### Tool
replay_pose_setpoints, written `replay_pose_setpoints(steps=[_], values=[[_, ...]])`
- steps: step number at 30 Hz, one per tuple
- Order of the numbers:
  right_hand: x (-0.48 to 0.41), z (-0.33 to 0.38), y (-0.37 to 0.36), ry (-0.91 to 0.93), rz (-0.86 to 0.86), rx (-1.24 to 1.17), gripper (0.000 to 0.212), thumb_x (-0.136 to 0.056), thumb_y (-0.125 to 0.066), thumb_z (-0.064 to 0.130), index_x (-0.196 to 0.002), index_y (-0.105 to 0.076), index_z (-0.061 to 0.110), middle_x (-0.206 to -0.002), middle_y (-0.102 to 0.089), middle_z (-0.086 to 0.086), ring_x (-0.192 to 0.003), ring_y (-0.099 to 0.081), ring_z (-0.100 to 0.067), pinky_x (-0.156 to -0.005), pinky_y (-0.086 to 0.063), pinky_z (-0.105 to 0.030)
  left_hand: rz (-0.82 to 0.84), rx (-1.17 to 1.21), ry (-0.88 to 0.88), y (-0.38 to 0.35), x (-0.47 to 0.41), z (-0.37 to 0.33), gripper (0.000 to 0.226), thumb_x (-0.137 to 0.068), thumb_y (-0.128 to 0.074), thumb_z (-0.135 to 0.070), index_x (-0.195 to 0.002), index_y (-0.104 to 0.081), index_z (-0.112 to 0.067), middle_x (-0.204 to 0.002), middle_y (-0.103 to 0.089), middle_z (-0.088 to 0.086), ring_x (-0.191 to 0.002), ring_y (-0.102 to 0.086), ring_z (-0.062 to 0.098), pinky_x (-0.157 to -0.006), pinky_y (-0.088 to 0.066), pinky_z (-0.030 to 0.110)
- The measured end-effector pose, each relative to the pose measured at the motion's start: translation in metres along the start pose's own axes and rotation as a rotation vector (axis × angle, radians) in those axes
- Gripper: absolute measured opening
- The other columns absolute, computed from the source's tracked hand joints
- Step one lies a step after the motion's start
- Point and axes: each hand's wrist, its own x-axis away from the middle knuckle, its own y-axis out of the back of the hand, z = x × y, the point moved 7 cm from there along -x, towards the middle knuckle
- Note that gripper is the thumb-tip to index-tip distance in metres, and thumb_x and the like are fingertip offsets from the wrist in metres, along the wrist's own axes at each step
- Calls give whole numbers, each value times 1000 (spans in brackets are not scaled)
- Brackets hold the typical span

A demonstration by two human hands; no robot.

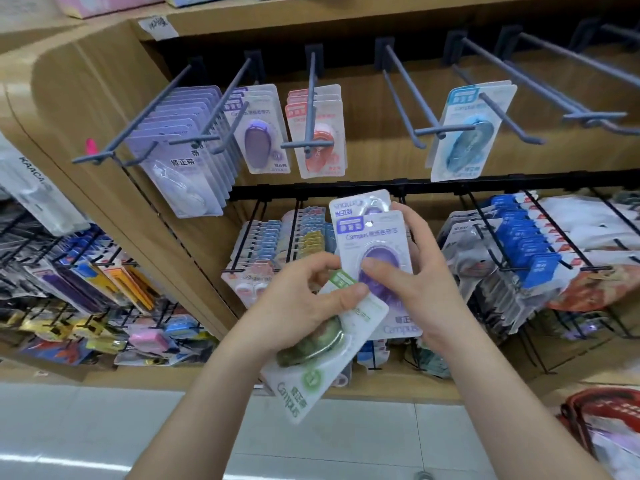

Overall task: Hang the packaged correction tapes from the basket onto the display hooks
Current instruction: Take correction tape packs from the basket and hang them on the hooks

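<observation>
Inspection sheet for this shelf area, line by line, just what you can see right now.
Surface: wooden display bay fitted with grey hooks.
Job's things: purple pack upright; second purple pack behind it, upside down; green pack tilted; red basket at lower right, contents unclear.
Clutter: nothing seen.
Grippers: left hand grips the green pack; right hand holds the purple pack, thumb on its blister.
Cables: nothing seen.
Surroundings: hung purple pack, orange packs and blue pack on the upper row; some right-side hooks bare; pale floor.
</observation>
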Motion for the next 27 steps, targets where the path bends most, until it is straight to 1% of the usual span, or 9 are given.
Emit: replay_pose_setpoints(steps=[3,7,9,13,17,19,21,25,27], values=[[1,0,-7,30,42,102,64,-76,-75,14,-133,-51,32,-120,-69,5,-109,-67,-16,-84,-57,-31,9,171,93,-4,-2,11,28,-77,-77,-34,-100,-74,-18,-94,-76,3,-77,-66,25,-68,-51,38],[0,-9,-7,-106,60,-109,30,-97,-54,36,-125,-60,26,-119,-70,-9,-108,-67,-28,-86,-53,-44,65,137,54,-2,-1,9,23,-85,-74,-21,-105,-72,-10,-97,-76,5,-84,-71,13,-70,-53,25],[0,-14,-3,-180,42,-236,38,-99,-41,48,-119,-65,26,-118,-71,-10,-107,-68,-27,-88,-54,-43,104,115,26,-2,0,5,21,-87,-71,-20,-106,-71,-11,-98,-76,4,-84,-71,11,-68,-53,21],[-4,-18,3,-201,6,-310,47,-86,-48,57,-112,-66,22,-117,-71,-11,-103,-67,-23,-84,-54,-40,182,94,-14,0,3,-3,21,-86,-67,-25,-106,-68,-18,-99,-76,-6,-90,-72,9,-73,-54,22],[-5,-19,4,-208,53,-283,32,-95,-55,37,-119,-59,17,-111,-71,-13,-94,-69,-24,-75,-56,-39,225,77,-25,4,3,1,30,-90,-68,-28,-116,-66,-12,-109,-74,6,-99,-70,28,-80,-56,51],[-3,-21,3,-224,79,-227,39,-86,-71,19,-122,-57,17,-109,-73,-14,-86,-71,-24,-66,-58,-36,210,156,-26,4,3,3,26,-91,-66,-26,-114,-67,-15,-108,-74,6,-94,-71,25,-75,-56,43],[-3,-21,2,-236,82,-183,38,-85,-70,9,-118,-54,20,-107,-73,-14,-80,-72,-25,-61,-57,-36,189,218,-29,4,3,6,25,-91,-65,-22,-115,-66,-16,-110,-74,5,-94,-71,20,-76,-55,31],[-5,-8,11,-172,15,-94,34,-92,-58,1,-111,-56,29,-110,-73,-12,-80,-71,-26,-56,-56,-33,0,302,-12,19,0,19,8,-86,-70,-26,-92,-66,-21,-90,-70,14,-75,-60,33,-66,-46,43],[-4,-5,13,-138,-9,-6,35,-95,-53,2,-104,-65,34,-112,-71,-4,-86,-71,-21,-57,-55,-31,-111,298,23,25,-1,24,17,-85,-74,-31,-84,-60,-21,-79,-68,14,-65,-52,35,-57,-41,42]])
